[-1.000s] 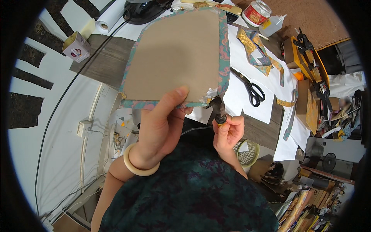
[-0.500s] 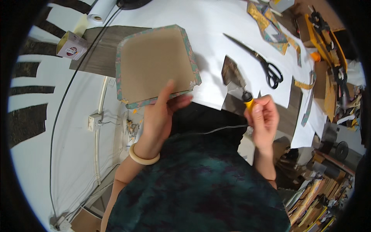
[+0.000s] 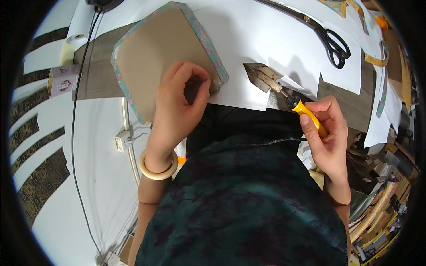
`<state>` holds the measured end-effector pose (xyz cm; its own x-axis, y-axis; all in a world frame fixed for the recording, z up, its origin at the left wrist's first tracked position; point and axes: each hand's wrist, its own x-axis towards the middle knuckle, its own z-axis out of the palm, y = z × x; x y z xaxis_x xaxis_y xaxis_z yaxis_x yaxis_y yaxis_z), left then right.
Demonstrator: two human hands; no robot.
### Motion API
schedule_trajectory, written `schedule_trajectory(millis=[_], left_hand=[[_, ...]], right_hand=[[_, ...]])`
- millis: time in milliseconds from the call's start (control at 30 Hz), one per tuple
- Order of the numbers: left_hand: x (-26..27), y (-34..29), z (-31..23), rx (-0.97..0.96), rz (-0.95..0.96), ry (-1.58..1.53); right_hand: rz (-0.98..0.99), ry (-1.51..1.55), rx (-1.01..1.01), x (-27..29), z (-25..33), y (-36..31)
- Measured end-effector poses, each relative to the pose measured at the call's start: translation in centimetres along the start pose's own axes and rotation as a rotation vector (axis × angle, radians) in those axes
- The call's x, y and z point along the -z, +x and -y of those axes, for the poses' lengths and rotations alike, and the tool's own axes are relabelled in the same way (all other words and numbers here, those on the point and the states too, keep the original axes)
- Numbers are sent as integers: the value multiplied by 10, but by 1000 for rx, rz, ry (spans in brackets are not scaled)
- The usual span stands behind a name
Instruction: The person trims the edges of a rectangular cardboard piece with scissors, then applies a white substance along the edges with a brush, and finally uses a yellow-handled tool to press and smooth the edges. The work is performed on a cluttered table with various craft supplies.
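My right hand [image 3: 330,133] grips the yellow handle of a small pointed trowel [image 3: 266,77], its flat metal blade aimed up and left over white paper. A beige board [image 3: 151,57] with a green-and-pink patterned border lies at the left, tilted, its lower corner toward me. Over that board's near part, my left hand [image 3: 179,99] is closed in a pinch, thumb and forefinger meeting by the right corner. Whatever may be between those fingertips is too small to make out. A cream bangle [image 3: 157,167] circles my left wrist.
Black-handled scissors [image 3: 330,44] lie on the white paper [image 3: 235,35] at the far right. Patterned scraps [image 3: 377,60] are beyond them. A black cable [image 3: 74,133] runs down the left, past a small box [image 3: 62,82]. Shelves of clutter [image 3: 381,213] stand at the right.
My left hand has gone from open fingers at the board's near edge to a pinch over its right corner. The board has turned. The trowel now points more to the left.
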<state>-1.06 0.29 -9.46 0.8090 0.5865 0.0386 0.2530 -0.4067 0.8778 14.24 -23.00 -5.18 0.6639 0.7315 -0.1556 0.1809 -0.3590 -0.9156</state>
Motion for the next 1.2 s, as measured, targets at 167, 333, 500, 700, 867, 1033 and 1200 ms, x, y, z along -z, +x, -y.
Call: schedule_trajectory(millis=[167, 333, 500, 700, 867, 1033, 1200], left_hand=[[-4, 7, -10, -20, 29, 71], [-14, 8, -15, -36, 14, 125], [-23, 9, -11, -71, -23, 246], [-25, 10, -5, -95, -44, 262], [-23, 11, -5, -97, -34, 271], [-22, 12, -3, -76, -27, 274], [-22, 11, -5, -62, -28, 261]], right_hand=[[14, 5, -26, 2, -7, 2], [32, -25, -9, 0, -7, 5], [75, -43, 0, 1, -7, 7], [114, -86, 26, 0, -3, 11], [108, -170, 106, -4, 1, 15], [198, -284, 71, -2, 16, 22], [212, -349, 95, -6, 24, 27]])
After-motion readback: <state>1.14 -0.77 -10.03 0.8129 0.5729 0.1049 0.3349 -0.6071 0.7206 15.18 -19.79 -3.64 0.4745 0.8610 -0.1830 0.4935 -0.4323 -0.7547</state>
